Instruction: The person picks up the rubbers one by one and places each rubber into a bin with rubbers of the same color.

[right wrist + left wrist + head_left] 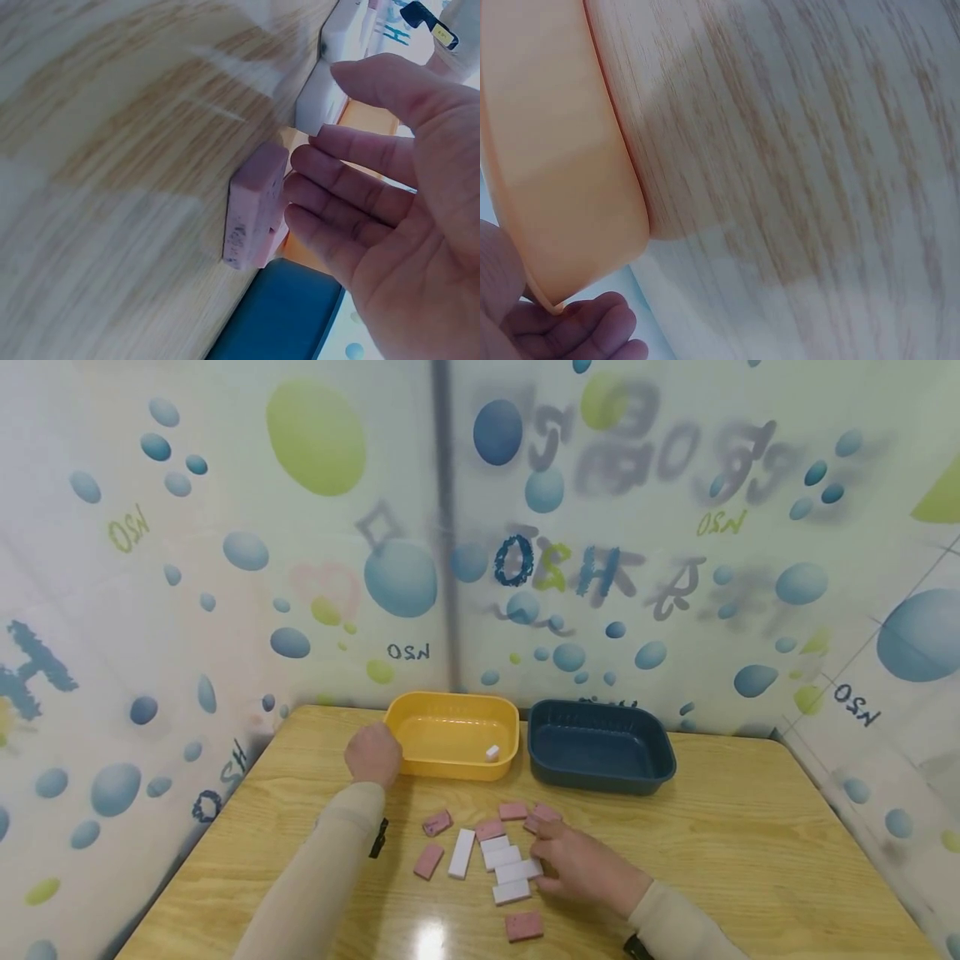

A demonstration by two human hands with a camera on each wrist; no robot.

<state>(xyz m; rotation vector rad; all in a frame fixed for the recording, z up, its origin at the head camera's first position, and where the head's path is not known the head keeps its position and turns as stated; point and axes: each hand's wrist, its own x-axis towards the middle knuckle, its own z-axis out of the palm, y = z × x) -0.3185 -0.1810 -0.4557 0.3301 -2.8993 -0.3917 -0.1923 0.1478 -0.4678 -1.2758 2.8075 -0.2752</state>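
Observation:
My left hand [373, 755] grips the left rim of the yellow bin [450, 770], with the thumb on one side and fingers curled under the lip in the left wrist view. My right hand [581, 867] is at the right side of a cluster of flat rectangular white blocks. Between its thumb and index finger it pinches the end of one white block [319, 101], which juts out from the cluster. The other fingers lie close to a pink block [255, 202] with dark specks. A small white block [492, 752] lies inside the yellow bin.
A dark blue bin [600, 781] stands right of the yellow one. Several pink blocks lie scattered about, one [523, 927] in front and one [429, 861] to the left. A lone white block [462, 853] lies beside the cluster. A patterned curtain [600, 635] rises behind the wooden table [750, 843].

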